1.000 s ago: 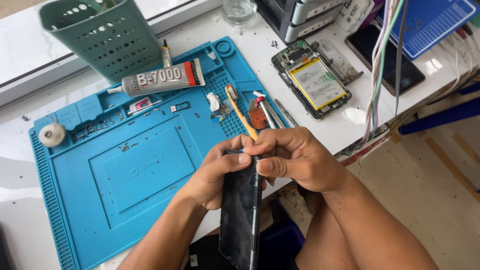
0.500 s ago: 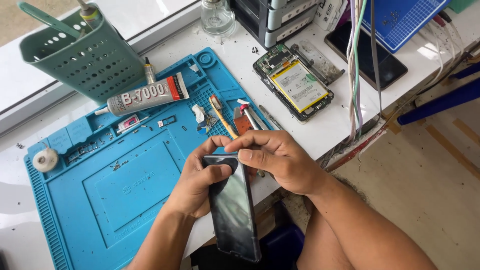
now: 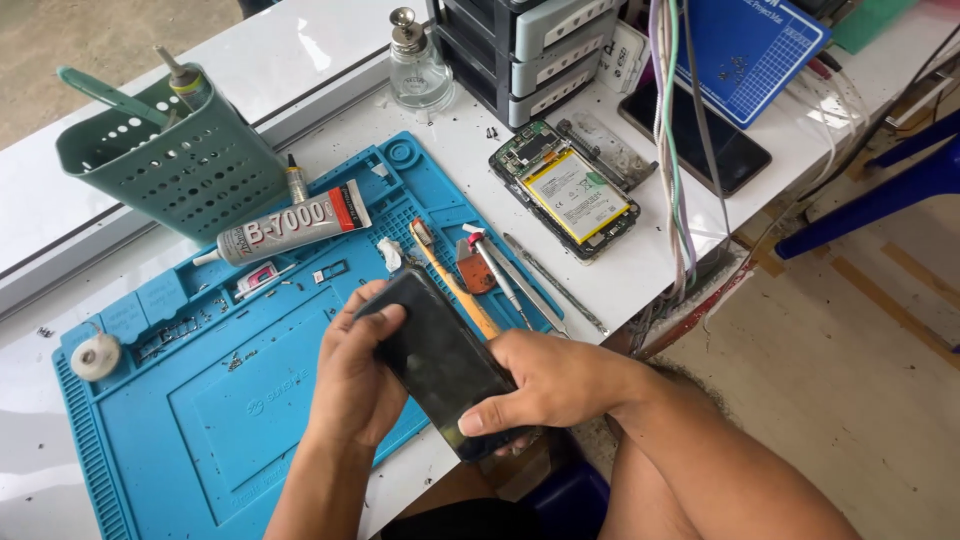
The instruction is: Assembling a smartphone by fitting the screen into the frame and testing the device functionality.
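Both hands on the phone [image 3: 440,365] now, held over the near edge of the blue mat [image 3: 160,430]. Left hand [image 3: 355,375] has its grip pinching the top end, right hand [image 3: 545,380] wrapped round the lower end. White table [image 3: 640,265] under the mat; glue tube [image 3: 285,228] and green basket [image 3: 165,160] behind the mat, opened handset [image 3: 565,188] off its right side, tan floor [image 3: 850,360] beyond.

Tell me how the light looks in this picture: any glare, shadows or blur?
Head view: bright, even daylight; the white table is nearly washed out at the upper left. The dark phone screen, held by the left hand and right hand, shows a faint sheen but no strong glare. Soft shadows lie under the hands on the blue mat. Everything looks sharp, with slight wide-angle bending at the edges.
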